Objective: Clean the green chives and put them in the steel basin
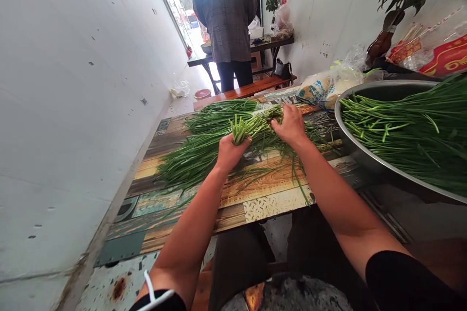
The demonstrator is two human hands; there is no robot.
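My left hand [231, 149] is wrapped round a bunch of garlic chives [199, 155], its pale cut ends pointing up and its long green leaves spread to the left over the table. My right hand [291, 126] is at the stem ends of another pile of chives [222, 112] farther back, fingers curled against them. Whether it grips any stems is hard to make out, since the fingertips are partly hidden. Loose leaves and trimmings [262, 171] lie under and between both hands.
A big steel basin [392, 167] heaped with chives stands at the right. Behind it are a plastic bag [328, 85], a potted plant [392, 19] and a red package [445, 56]. A person [233, 14] stands beyond the patterned table [160, 216], near another table and a bench [251, 88].
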